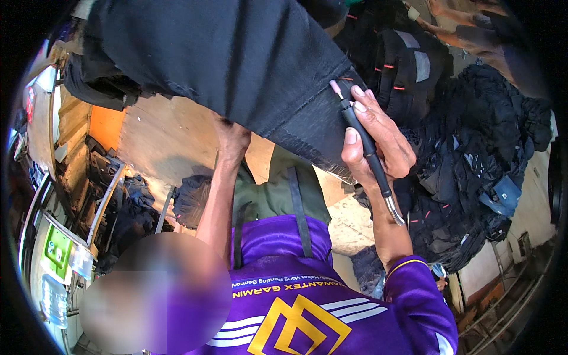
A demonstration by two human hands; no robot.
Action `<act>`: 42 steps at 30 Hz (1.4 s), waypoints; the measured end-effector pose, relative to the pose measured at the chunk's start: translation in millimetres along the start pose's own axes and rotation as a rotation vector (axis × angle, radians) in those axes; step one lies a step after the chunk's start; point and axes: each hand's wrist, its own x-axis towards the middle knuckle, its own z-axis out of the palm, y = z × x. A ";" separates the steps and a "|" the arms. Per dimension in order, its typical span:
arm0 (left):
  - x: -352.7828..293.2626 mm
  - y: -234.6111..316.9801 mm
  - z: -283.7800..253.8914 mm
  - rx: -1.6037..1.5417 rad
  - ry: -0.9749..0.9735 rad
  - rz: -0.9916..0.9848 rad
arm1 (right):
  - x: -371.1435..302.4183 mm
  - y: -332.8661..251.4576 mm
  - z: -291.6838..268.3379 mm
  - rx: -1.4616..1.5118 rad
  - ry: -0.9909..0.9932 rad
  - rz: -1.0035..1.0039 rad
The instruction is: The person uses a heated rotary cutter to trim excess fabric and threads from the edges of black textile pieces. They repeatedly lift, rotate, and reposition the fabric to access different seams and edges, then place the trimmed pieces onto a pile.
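Head view, the only one I have on my screen.

Item: dark garment, black to navy, spread across the upper middle; its lower right part carries a seam and pale, scuffed streaks.

Item: pen-shaped tool, black barrel, pink tip, metal bend at the lower end. It slants over the garment's right end, the tip by the seam; I cannot tell whether tip and cloth touch.

Item: right hand, fingers and thumb closed around the tool's barrel, at the garment's right edge.

Item: left hand, at the garment's lower edge, fingers hidden by the cloth; I cannot tell whether they grip it.

Item: purple shirt, with yellow and white markings, on the wearer; below the garment, olive trousers.

Item, right side: heap of dark clothes, one blue denim piece on its outer side.

Item, upper right: another person's bare limb, near the rim.

Item, left side: orange panel; lower down, green container above clear plastic container.

Lower left: a blurred patch, contents unreadable to me.
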 end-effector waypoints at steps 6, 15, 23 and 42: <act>6.1 80.8 -14.5 0.208 -0.351 -0.128 | 12.0 -17.1 -10.1 0.202 0.415 0.341; 105.8 338.1 -75.6 0.937 0.322 0.915 | 78.5 -64.9 33.6 0.133 0.417 0.373; 163.1 367.9 -42.8 1.310 -0.209 0.681 | 78.0 -82.5 77.5 0.060 0.611 0.495; -117.4 129.0 208.4 0.581 -1.125 -0.044 | -258.2 -66.0 -186.2 -0.649 1.031 0.625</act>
